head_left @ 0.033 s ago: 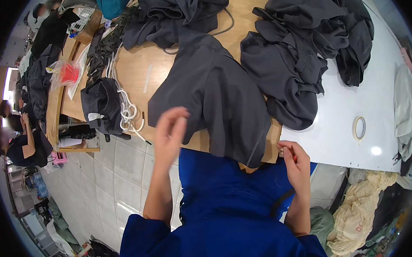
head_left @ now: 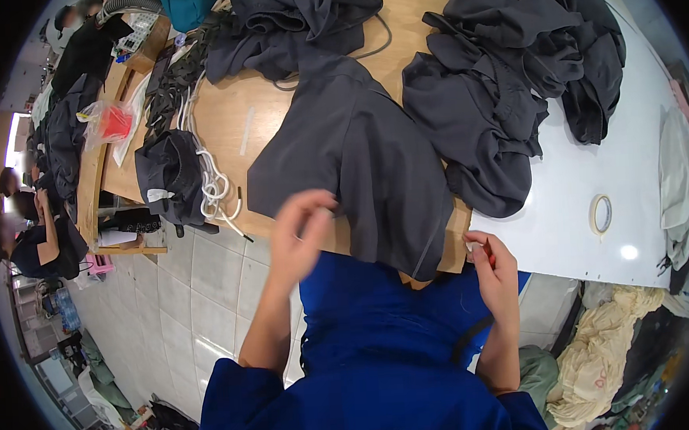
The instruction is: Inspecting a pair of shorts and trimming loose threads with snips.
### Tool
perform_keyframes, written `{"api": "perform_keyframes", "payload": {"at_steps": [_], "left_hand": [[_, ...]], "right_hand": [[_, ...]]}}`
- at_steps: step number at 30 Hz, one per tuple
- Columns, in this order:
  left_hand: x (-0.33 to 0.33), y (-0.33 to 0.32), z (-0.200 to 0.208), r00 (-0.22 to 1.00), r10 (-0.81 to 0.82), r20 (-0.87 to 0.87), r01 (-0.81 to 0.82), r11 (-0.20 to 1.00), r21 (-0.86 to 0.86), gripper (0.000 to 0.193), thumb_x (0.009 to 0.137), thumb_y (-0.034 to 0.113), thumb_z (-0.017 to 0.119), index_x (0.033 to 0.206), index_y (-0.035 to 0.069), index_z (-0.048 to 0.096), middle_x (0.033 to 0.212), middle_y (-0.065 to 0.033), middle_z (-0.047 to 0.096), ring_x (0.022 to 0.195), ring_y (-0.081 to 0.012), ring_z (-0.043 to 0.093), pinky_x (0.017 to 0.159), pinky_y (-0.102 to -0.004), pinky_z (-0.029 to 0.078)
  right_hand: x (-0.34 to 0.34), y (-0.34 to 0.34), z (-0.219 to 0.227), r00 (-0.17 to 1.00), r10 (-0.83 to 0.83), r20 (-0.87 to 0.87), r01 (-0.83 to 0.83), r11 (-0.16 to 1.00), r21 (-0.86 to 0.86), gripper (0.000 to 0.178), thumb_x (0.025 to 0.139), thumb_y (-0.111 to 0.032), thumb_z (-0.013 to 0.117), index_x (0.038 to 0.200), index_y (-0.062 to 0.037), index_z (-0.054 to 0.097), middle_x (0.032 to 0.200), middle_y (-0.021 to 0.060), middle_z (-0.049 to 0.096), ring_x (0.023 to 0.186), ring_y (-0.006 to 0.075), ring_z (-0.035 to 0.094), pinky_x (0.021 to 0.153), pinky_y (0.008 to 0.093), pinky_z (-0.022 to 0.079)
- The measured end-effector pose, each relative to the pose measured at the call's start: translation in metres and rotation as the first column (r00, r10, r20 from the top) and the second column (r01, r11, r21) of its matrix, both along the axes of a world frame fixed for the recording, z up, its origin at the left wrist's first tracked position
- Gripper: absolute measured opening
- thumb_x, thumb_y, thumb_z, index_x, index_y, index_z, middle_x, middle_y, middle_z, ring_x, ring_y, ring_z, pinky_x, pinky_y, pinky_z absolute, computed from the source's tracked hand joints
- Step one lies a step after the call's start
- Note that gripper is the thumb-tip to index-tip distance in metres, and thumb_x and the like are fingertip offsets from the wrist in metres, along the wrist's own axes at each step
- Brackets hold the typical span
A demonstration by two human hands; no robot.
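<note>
A dark grey garment [head_left: 364,152] lies spread flat on the wooden table [head_left: 230,120], its lower hem hanging over the near edge. My left hand [head_left: 302,233] is raised at the garment's lower left hem, blurred, fingers loosely extended with nothing visible in them. My right hand [head_left: 494,268] is at the garment's lower right corner by the table edge, fingers pinched on a small red object [head_left: 488,252]. My blue sleeves and top fill the lower middle of the view.
Heaps of dark garments [head_left: 508,74] lie to the right and at the back [head_left: 303,18]. White cord [head_left: 214,183] and a dark bundle [head_left: 171,173] sit at the left. A tape roll [head_left: 601,213] lies on the white table [head_left: 571,226]. A person [head_left: 38,239] sits far left.
</note>
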State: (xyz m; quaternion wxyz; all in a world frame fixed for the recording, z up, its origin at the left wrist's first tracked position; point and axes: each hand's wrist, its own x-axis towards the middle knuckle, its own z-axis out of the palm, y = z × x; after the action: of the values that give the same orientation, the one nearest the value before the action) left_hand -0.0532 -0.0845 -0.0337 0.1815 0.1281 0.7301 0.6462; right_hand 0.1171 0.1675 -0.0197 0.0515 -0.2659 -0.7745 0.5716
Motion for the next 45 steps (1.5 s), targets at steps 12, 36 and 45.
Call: {"api": "perform_keyframes", "payload": {"at_steps": [12,36,45], "left_hand": [[-0.002,0.017,0.036,0.481,-0.871,0.101,0.813,0.4,-0.424,0.029,0.077,0.023,0.072,0.103,0.01,0.065,0.094,-0.0051,0.067,0.078,-0.0218,0.064,0.072,-0.0327,0.051],[0.003,0.089,-0.003,0.972,-0.062,-0.225,0.043,0.995,-0.088,0.011,0.079,0.003,0.067,0.084,-0.001,0.057,0.076,0.0006,0.052,0.065,-0.0061,0.043,0.06,-0.0194,0.036],[0.004,0.091,-0.002,0.938,-0.074,-0.339,0.042,0.994,-0.101,0.011,0.075,0.005,0.068,0.081,0.003,0.059,0.075,-0.0059,0.06,0.064,-0.0183,0.055,0.065,-0.028,0.042]], "right_hand": [[-0.006,-0.026,-0.021,0.961,0.249,0.118,-0.214,0.944,-0.25,0.016,0.093,-0.016,0.054,0.095,-0.0014,0.06,0.067,-0.0018,0.053,0.063,0.0058,0.048,0.06,0.0202,0.04],[-0.076,-0.028,0.006,0.921,0.079,-0.382,0.166,0.806,0.568,0.023,0.073,-0.003,0.068,0.095,-0.0064,0.069,0.081,0.0052,0.062,0.065,0.0212,0.057,0.059,0.0286,0.045],[-0.077,-0.027,0.005,0.928,0.115,-0.355,0.14,0.775,0.616,0.021,0.074,-0.005,0.068,0.094,-0.0068,0.07,0.079,0.0041,0.061,0.065,0.0194,0.056,0.058,0.0281,0.044]]}}
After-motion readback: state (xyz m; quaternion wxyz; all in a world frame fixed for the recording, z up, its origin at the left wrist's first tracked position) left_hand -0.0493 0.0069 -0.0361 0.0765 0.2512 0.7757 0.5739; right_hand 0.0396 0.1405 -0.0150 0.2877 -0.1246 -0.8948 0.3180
